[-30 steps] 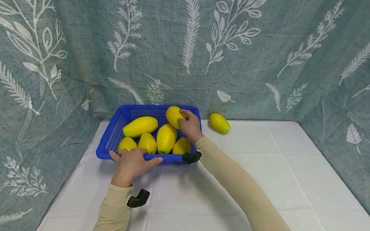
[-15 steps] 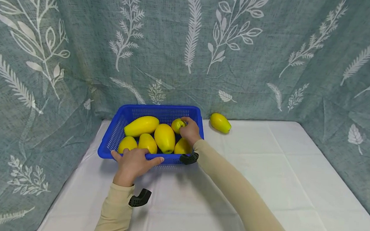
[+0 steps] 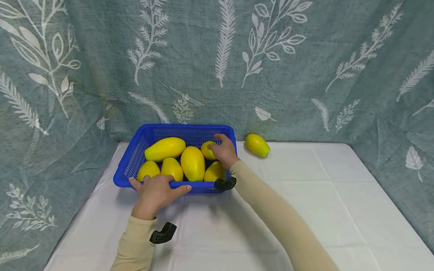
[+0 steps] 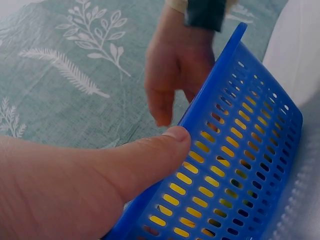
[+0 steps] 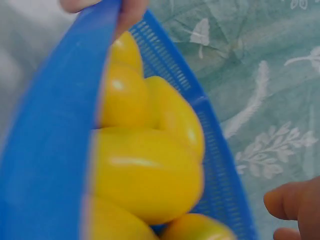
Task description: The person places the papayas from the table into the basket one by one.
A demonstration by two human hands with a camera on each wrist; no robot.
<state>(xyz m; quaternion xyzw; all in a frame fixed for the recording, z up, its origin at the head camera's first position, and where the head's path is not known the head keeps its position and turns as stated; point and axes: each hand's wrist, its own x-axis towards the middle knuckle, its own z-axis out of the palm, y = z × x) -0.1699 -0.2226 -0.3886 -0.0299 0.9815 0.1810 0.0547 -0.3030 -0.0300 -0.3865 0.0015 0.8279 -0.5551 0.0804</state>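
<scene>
Resting on a yellow fruit [image 3: 208, 149] in the blue basket [image 3: 144, 138], the right hand [image 3: 223, 150] curled loosely; left hand [image 3: 155, 190] gripped the rim. Six fruits lay inside; one loose fruit [image 3: 257, 144] remained at frame centre.

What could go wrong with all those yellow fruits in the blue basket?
The blue basket is nearly full, so the yellow fruit under the right hand sits on top of others and might roll or slip off them. The left hand grips only the near rim, so a hard push could tip or slide the basket. The lone fruit on the white cloth lies loose and could roll.
</scene>
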